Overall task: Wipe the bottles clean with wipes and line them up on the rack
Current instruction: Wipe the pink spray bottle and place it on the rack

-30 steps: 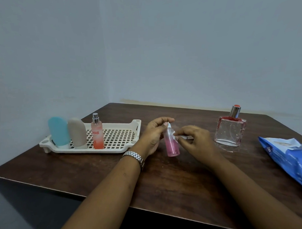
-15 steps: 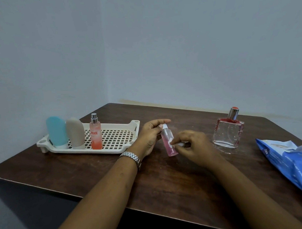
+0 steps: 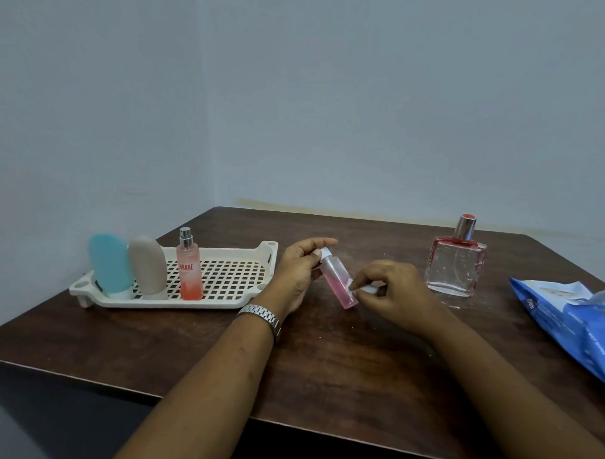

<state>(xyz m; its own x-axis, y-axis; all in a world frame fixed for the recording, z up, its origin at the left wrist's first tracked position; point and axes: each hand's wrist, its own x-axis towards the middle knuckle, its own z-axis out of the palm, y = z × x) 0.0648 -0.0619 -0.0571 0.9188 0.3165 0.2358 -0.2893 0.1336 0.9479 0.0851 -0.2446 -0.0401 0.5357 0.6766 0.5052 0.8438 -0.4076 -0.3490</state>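
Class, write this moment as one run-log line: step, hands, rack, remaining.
step: wiping pink bottle | left hand: holds its top | right hand: presses wipe on it | rack: three bottles standing | remaining: square bottle

Two plain pale blue-grey painted walls (image 3: 375,89) meet at a corner behind the dark brown wooden tabletop (image 3: 333,372), whose far corner points into it. Light is soft, even.

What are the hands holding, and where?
The left hand holds the small pink bottle by its white-capped top; the right hand pinches a white wipe against its lower end.
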